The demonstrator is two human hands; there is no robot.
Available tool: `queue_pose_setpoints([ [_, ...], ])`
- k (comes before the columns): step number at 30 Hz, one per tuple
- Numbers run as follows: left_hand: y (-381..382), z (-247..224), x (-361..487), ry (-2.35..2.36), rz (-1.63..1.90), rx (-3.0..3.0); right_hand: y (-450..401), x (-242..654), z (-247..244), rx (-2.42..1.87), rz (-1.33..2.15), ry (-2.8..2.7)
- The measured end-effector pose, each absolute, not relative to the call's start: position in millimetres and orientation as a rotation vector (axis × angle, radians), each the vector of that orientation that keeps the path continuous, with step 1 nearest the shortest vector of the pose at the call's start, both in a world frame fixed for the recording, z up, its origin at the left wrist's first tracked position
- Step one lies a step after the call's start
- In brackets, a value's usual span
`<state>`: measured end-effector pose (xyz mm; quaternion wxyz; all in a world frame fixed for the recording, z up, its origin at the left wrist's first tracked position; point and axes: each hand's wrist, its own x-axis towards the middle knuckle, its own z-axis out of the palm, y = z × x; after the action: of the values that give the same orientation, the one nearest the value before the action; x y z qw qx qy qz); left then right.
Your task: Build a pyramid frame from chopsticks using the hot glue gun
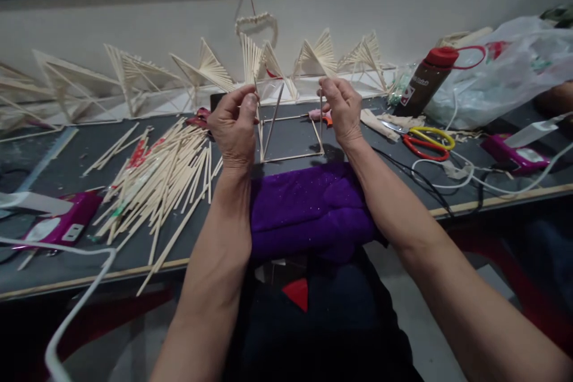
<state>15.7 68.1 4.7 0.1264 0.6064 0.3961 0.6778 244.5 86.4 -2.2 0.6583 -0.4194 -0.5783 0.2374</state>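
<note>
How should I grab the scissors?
Probably best by the red and yellow handles, coming from the near right: they stick out that way, while the blades point left, so that side keeps you off the sharp end.

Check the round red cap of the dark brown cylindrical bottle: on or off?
On: the red cap covers the top of the bottle, no open mouth showing. Cannot tell how tight.
</note>
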Motion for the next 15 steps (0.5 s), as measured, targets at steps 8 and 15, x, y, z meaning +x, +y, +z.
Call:
queue_pose_setpoints([
  [8,50.7,12.5,17.8,1.351,1.928,1.474,72.4,238.9,-5.4,-0.978,0.495,-1.337],
  [15,51.0,12.6,11.6,1.364,1.901,1.433,76.6,260.1,9.5,-0.902,0.248,-1.037],
])
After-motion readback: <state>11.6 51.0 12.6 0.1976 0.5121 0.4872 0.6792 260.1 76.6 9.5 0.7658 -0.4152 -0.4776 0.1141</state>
